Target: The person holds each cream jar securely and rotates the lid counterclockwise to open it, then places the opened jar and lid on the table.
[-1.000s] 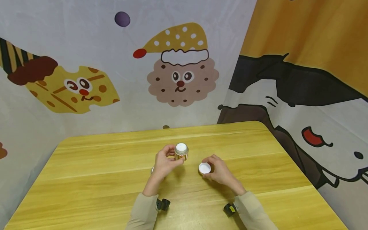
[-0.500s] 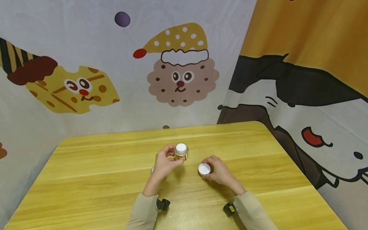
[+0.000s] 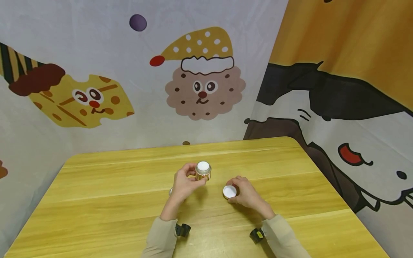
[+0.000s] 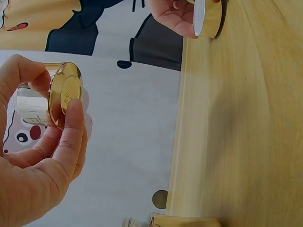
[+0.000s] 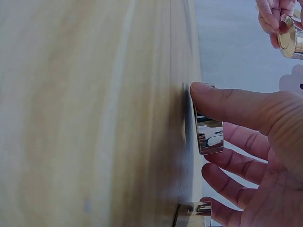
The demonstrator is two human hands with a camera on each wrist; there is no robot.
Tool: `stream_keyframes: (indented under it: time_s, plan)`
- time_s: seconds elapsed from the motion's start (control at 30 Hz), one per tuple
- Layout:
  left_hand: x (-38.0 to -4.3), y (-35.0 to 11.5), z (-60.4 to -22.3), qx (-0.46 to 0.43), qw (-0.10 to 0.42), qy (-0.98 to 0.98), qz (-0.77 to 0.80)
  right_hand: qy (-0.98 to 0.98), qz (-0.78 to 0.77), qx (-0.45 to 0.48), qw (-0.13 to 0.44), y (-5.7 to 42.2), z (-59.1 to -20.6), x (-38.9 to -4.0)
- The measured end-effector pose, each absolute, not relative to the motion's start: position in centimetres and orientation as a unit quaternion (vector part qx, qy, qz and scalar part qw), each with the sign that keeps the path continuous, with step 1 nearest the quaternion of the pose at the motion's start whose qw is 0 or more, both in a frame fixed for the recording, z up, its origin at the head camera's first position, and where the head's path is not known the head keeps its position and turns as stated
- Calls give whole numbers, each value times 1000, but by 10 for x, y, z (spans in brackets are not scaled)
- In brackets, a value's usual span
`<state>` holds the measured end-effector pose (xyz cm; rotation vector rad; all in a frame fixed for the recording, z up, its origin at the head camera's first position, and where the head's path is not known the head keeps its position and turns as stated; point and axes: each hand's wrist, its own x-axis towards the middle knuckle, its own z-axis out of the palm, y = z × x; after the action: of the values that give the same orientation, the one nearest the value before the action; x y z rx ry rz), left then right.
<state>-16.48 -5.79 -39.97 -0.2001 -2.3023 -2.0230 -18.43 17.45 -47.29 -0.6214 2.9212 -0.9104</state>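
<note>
My left hand [image 3: 185, 182] holds a gold jar [image 3: 203, 175] raised over the table, thumb on one side and fingers on the other. White shows at its uncovered mouth, and the left wrist view shows its round gold base. To the right, my right hand [image 3: 246, 192] pinches a gold lid [image 5: 210, 137] between thumb and fingers, its white inside [image 3: 229, 191] facing up. The lid is at the tabletop; whether it rests fully there is hard to tell. Behind my left wrist, another gold jar with a clear threaded neck [image 4: 184, 222] is mostly hidden in the head view.
Another shiny gold piece [image 5: 193, 215] stands on the table at the bottom of the right wrist view, partly cut off. The wooden table [image 3: 106, 200] meets a cartoon-printed cloth [image 3: 135, 89] at its back and right. Each wrist wears a black camera [image 3: 257, 235].
The lid and my right fingers have lowered slightly toward the table, and the lid's tilt has changed a little. My left hand and the jar stay in place.
</note>
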Motion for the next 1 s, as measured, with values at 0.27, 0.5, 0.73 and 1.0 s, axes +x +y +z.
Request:
stream_keyframes:
  time_s: [0.27,0.5,0.73,1.0]
  plan:
    - [-172,-58,-413,-66,39,-749,-658,937,-284,-205,4,175,-474,-184]
    - [-182,-60,-434,-70,48,-739,-669,944,-257,-205,-1,175,-474,-184]
    - [-181,-59,-435,-70,56,-746,-660,949,-242,-202,-6,174,-473,-183]
    - [-181,-58,-438,-71,50,-758,-646,950,-241,-197,-9,174,-473,-182]
